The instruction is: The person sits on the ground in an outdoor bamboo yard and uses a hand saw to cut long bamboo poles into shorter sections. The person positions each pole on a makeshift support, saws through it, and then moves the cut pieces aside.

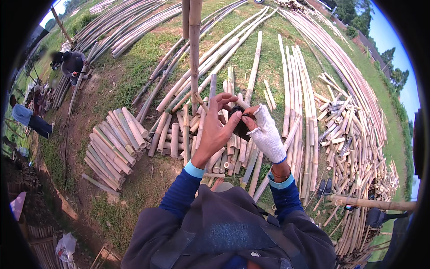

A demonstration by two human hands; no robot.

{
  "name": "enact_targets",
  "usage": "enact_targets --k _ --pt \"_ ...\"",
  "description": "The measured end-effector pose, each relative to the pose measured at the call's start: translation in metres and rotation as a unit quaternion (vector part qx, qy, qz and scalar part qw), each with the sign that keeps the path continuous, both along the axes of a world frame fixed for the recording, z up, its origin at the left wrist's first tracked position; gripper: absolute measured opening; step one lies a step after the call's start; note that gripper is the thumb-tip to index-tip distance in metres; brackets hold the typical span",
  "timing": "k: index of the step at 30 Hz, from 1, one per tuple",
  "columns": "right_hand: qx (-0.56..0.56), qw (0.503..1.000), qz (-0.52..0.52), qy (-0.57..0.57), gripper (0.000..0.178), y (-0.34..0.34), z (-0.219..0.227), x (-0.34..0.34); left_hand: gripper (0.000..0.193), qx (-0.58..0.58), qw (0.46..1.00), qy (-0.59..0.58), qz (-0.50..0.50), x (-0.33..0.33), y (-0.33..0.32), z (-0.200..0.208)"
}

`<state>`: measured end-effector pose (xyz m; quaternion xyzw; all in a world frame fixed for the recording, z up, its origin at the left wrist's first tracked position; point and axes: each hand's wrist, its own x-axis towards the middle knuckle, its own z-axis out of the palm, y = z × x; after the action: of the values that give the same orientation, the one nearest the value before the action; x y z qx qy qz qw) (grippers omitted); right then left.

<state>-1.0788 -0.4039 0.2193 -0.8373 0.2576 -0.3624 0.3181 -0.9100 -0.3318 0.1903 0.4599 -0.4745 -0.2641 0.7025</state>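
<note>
In front of my chest my two hands meet at a small black thing (242, 128), whose kind I cannot make out because the fingers partly cover it. My left hand (212, 131) is bare, with its thumb against the thing's left side and its fingers curled over above. A white knit glove that leaves the fingertips free covers my right hand (265, 133), whose thumb and fingers pinch the thing from the right. Below both hands lie short cut bamboo pieces (174, 140).
An upright bamboo pole (194, 54) stands just beyond my hands. Left is a stack of cut bamboo (117, 145); right, a loose heap (345, 130) and long poles (293, 98). A horizontal bamboo bar (371, 202) is at lower right. People (74, 67) are at far left.
</note>
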Motion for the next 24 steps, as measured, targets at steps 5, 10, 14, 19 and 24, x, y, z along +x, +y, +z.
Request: enact_targets --k 5,10,14,19,24 --pt "0.065 0.997 0.03 -0.028 0.017 -0.063 0.016 0.044 0.032 -0.013 0.998 -0.048 -0.039 0.027 -0.04 0.015" --pt "-0.025 0.998 0.058 0.001 0.018 -0.117 0.047 0.09 0.025 0.037 0.995 -0.093 0.024 0.073 -0.091 0.008" --pt "-0.099 0.992 0.077 0.022 0.022 -0.16 0.075 0.139 0.038 0.076 0.992 -0.09 0.045 0.126 -0.124 0.031" --pt "-0.136 0.986 0.094 0.023 0.023 -0.271 0.128 0.225 0.063 -0.054 0.984 -0.123 0.113 0.195 -0.149 0.065" --pt "-0.187 0.982 0.014 -0.019 0.03 -0.395 0.212 0.325 0.05 0.067 0.994 -0.041 0.082 0.299 -0.124 -0.033"
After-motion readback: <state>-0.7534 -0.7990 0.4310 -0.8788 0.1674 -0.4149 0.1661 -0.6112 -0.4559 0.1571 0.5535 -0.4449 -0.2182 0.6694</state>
